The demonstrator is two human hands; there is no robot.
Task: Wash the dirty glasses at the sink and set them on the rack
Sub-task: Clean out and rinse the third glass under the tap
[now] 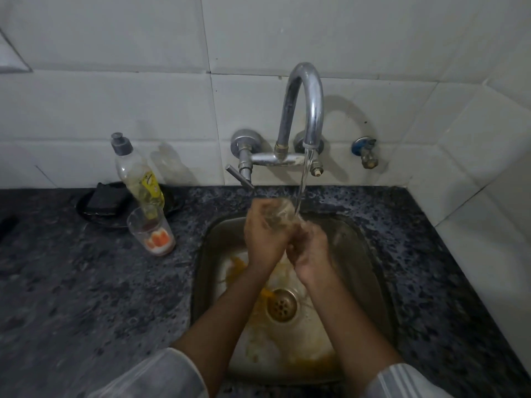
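Both hands, left [265, 235] and right [309, 248], gripped a clear glass [280, 215] under the running tap [304, 110], while a dirty glass [151, 232] waited left on the bench [86, 282], no rack visible.

bottle label: the clear plastic dish soap bottle with the grey cap [138, 173] has a yellow label with some dark print on it, but I can't make out a single letter from here, too blurry
printed glass: the clear tumbler with orange and white shapes [151, 231] on the counter, that's just a pattern, no words I can read
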